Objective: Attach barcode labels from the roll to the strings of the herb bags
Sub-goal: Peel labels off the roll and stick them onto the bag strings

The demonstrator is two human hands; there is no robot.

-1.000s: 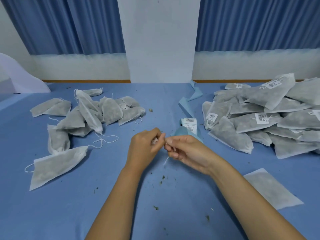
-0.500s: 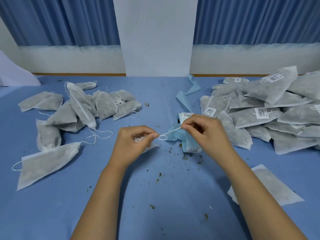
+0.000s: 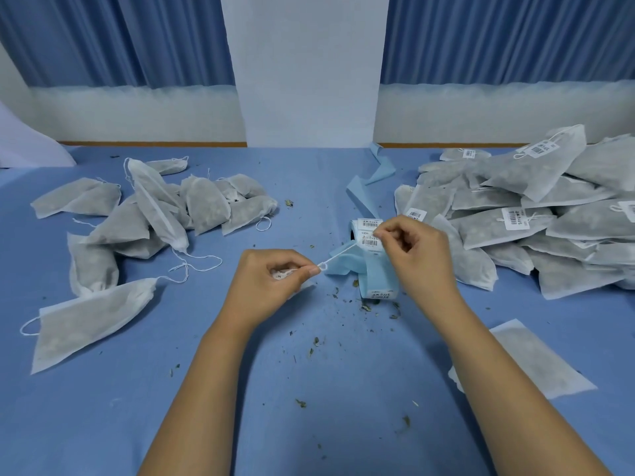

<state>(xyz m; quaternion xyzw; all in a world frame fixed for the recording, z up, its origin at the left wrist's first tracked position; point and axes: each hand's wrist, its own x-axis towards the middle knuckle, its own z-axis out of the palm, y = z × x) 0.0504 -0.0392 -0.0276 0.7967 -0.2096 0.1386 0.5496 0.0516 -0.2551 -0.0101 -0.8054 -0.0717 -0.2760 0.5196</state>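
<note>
Two bare hands meet over a blue tabletop (image 3: 103,424). The left hand (image 3: 271,283) curls around a small white bag (image 3: 279,273) and pinches one end of its string (image 3: 338,255). The right hand (image 3: 417,255) pinches the other end, so the string runs taut between them. Just behind the string lies the label roll (image 3: 369,231) with its blue backing. Unlabelled bags (image 3: 154,214) are heaped at left, labelled bags (image 3: 508,225) at right. Herb crumbs (image 3: 364,307) dot the tabletop near the hands.
</note>
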